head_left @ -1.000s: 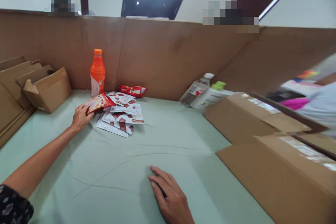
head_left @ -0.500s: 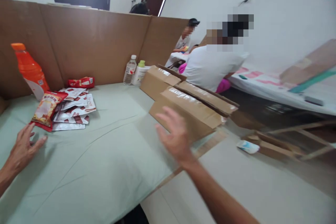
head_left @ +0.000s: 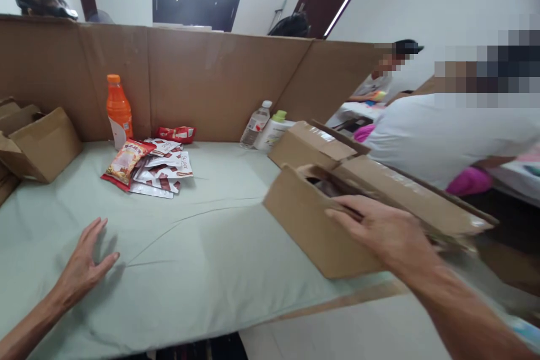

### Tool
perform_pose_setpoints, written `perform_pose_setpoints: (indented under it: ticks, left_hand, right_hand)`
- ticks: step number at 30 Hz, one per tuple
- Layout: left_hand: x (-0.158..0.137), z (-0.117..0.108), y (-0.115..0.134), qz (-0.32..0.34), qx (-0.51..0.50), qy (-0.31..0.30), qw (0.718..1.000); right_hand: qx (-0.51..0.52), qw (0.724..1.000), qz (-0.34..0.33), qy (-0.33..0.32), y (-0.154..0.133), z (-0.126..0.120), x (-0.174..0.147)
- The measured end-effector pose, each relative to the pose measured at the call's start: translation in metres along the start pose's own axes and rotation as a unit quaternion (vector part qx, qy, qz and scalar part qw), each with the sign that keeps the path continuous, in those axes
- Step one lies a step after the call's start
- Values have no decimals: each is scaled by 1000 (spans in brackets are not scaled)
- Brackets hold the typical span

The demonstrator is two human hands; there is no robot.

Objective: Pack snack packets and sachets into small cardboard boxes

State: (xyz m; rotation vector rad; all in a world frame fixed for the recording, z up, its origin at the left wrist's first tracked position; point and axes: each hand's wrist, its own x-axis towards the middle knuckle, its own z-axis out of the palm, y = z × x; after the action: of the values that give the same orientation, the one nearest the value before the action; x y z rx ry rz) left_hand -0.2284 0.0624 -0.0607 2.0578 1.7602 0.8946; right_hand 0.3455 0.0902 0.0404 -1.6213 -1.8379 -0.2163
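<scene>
My right hand point(head_left: 386, 230) grasps the upper edge of an open brown cardboard box point(head_left: 310, 228) right of centre, seemingly securing it, and any next move calls for steady pressure; my left hand point(head_left: 84, 270) spreads empty at lower left.

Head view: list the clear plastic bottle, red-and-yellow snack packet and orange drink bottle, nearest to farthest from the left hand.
1. Red-and-yellow snack packet: beyond the left hand.
2. Orange drink bottle: behind the packet.
3. Clear plastic bottle: away to the right.
</scene>
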Motion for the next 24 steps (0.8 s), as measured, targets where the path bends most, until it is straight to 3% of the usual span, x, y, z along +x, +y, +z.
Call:
perform_pose_setpoints:
  ticks: [2, 4, 7, 10, 14, 15, 18, 20, 24]
  left_hand:
    - [-1, -2, 9, 39, -8, -11, 999]
    - [-3, -2, 23, 89, -21, -29, 995]
    - [-8, -2, 50, 146, -80, -86, 982]
    - [-10, -4, 69, 177, -182, -155, 955]
    - [-7, -8, 70, 172, -248, -197, 933]
    - [-7, -9, 67, 166, -250, -199, 933]
    - [-8, -8, 59, 163, -256, -196, 932]
    - [-11, -5, 54, 170, -258, -196, 931]
    - [-18, 0, 49, 166, -252, -195, 933]
  right_hand:
    - [-22, 999, -29, -17, -47, -5, -9]
    - [15, 992, -98, -72, -97, -11, -17]
    - [76, 964, -210, -144, -168, -22, -29]
    - [148, 926, -262, -227, -214, -36, -35]
    - [265, 836, -236, -419, -226, -44, -24]
    - [259, 831, -220, -440, -224, -41, -20]
    - [166, 861, -173, -448, -217, -28, -8]
    - [111, 864, -148, -468, -214, -21, 0]
    - [82, 815, -138, -556, -221, -14, 21]
